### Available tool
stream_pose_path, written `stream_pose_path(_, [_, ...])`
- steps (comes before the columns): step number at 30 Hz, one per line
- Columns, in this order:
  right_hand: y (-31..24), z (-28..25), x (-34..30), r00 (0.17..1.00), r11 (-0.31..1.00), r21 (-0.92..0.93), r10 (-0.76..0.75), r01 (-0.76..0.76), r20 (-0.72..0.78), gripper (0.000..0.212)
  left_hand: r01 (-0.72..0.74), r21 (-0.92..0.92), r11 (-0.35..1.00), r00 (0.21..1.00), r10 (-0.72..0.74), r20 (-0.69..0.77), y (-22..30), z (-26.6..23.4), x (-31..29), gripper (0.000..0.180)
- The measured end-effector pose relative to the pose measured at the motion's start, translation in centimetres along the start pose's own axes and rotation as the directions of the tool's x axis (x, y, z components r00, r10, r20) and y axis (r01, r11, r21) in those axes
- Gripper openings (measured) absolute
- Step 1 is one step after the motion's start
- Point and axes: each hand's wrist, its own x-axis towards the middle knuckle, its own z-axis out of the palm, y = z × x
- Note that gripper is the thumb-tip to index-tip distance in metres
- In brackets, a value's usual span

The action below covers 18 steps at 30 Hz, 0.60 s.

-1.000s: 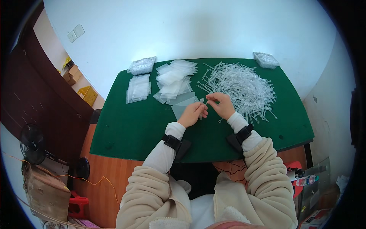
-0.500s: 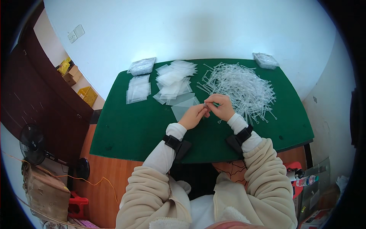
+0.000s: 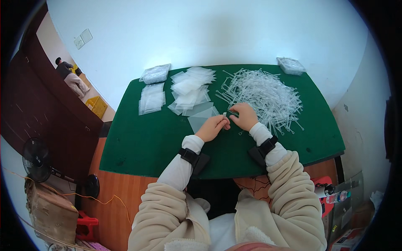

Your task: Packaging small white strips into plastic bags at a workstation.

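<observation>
Pinched in the fingers of my left hand [image 3: 212,129] is a small pale plastic piece [image 3: 225,113]; most of it is hidden by the fingers. My right hand [image 3: 245,117] hovers just beside it, thumb and forefinger apart, with nothing clearly seen between them. To the right, partly behind that hand, spreads a big heap of clear plastic sticks [image 3: 266,94] with ring-shaped ends. Flat clear plastic bags [image 3: 200,119] lie next to my left hand, with a looser pile of frosted bags [image 3: 190,90] beyond.
Filled clear bags [image 3: 151,98] overlap at the left of the green table [image 3: 138,142]. Wrapped clear packs [image 3: 155,73] stand at the back left, and another pack [image 3: 292,66] at the back right. Through the doorway, a person [image 3: 71,77] bends near a yellow crate [image 3: 96,106].
My right fingers have parted and drawn slightly away from my left hand, which stays in place with the pale piece. A person has come into view in the doorway.
</observation>
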Motion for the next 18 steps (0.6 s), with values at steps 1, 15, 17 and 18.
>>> stream_pose_path(1, [0.2, -0.2, -0.1, 0.996, 0.975, -0.210, -0.080, 0.071, -0.035, 0.016, -0.001, -0.006, 1.000, 1.000, 0.001, -0.002, -0.1, 0.0, 0.0, 0.018])
stream_pose_path(15, [1.2, -0.4, 0.1, 0.971, 0.828, -0.550, 0.206, -0.109, 0.118, 0.007, 0.007, -0.020, 1.000, 1.000, -0.007, 0.001, -0.3, 0.0, 0.1, 0.018])
stream_pose_path(17, [0.6, -0.4, 0.2, 0.986, 0.843, -0.530, 0.155, -0.097, 0.066, 0.007, 0.021, -0.032, 0.999, 1.000, -0.021, -0.005, -0.4, 0.0, 0.1, 0.018])
stream_pose_path(18, [0.2, -0.5, 0.3, 0.991, 0.850, -0.520, 0.129, -0.090, 0.039, 0.007, 0.029, -0.038, 0.999, 1.000, -0.029, -0.009, -0.5, 0.0, 0.0, 0.018])
